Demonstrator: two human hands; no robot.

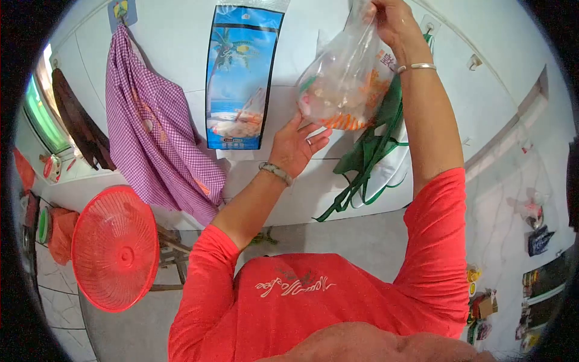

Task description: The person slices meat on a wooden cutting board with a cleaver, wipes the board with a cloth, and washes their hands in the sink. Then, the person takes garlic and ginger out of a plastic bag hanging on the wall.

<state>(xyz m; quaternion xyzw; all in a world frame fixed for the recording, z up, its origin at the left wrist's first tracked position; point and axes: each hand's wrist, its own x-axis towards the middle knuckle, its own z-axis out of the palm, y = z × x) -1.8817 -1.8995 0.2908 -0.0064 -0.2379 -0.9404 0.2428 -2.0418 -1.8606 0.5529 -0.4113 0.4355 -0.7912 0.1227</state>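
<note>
One clear plastic bag (347, 84) hangs in the upper centre-right of the frame, with pale and orange shapes showing through its film. The right hand (389, 21), at the top right, has its fingers clamped on the bag's gathered neck; one silver bracelet (417, 67) circles that wrist. The left hand (297, 143) is at the bag's lower left edge, palm up, its fingers slightly apart and partly curled, with one ring on it and one bracelet (277, 173) at the wrist. Whether its fingertips press on the film, I cannot tell.

Left of the bag, one blue package (241, 78) printed with a palm tree hangs against the white wall. At the upper left, one purple checked cloth (145, 120) hangs from a hook, with one dark cloth (78, 117) farther left. Green straps (377, 145) hang behind and below the bag. One red plastic basket (114, 247) is at the lower left.
</note>
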